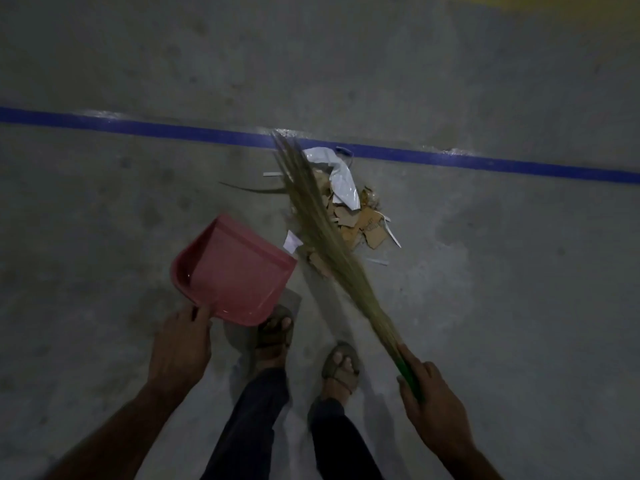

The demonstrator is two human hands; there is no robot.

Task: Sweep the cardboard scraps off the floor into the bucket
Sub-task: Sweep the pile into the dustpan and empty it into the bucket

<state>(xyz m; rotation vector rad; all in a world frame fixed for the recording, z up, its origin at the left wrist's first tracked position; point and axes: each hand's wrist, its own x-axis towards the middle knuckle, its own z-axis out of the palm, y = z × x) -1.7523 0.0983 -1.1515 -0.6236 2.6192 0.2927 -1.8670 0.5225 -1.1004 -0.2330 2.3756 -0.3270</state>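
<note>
Cardboard scraps (360,225) heaped on the floor (104,209) just below the blue line (138,128), mixed with a crumpled white plastic sheet (341,181) and white paper strips (292,241). Broom (318,223) laid across the left side of the heap, green handle wrapped by the fingers of the right hand (433,407). Pink dustpan (232,271) tilted up off the floor, rear edge gripped by the left hand (181,344), fingers curled round it, mouth just beside the heap. No bucket in view.

Risks, as judged: scraps sliding under the raised lip unless lowered flat; plastic sheet snagging in the bristles and dragging cardboard aside; light strips flicking past the pan toward the sandalled feet (341,367) close behind.

Bare grey concrete, stained and patchy, dimly lit; a yellowish band at the far top right.
</note>
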